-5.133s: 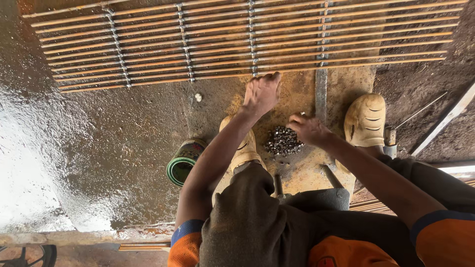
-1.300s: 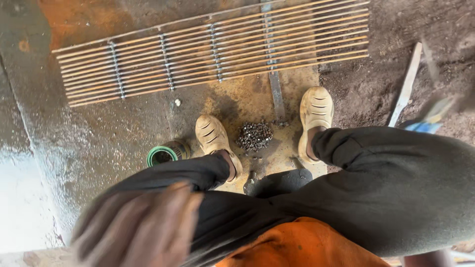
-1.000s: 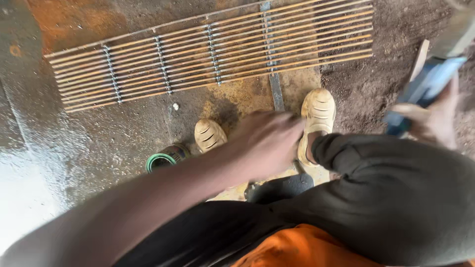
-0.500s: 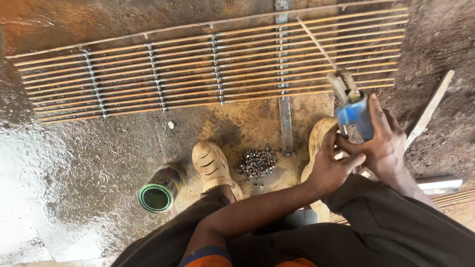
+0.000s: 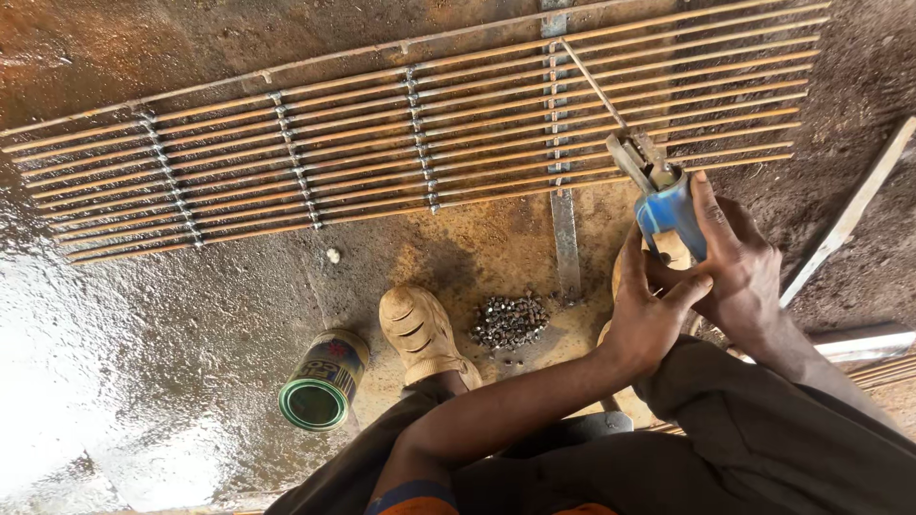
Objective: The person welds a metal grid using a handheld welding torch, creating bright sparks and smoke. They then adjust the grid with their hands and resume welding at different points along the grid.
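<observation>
— Looking down from the head camera, what did the hands have hold of?

— The right hand was wrapped shut around a blue-handled clamp tool, thumb along its side. A thin metal rod stuck out of the tool's metal jaws and slanted up across the grille. The left hand was curled against the lower end of the same handle, fingers closed on it, touching the right hand.

— And where was the tool?

— Held up in front of the right knee, above the right shoe, which it mostly hid. It sat over the lower right edge of the rusty bar grille that lay flat on the ground.

— What lay around it?

— A small heap of dark nuts on the sandy patch between the feet, just right of the tan left shoe. A green-rimmed tin can lay on its side left of that shoe. A flat metal strip ran down from the grille towards the heap. The floor to the left was wet and shiny.
</observation>
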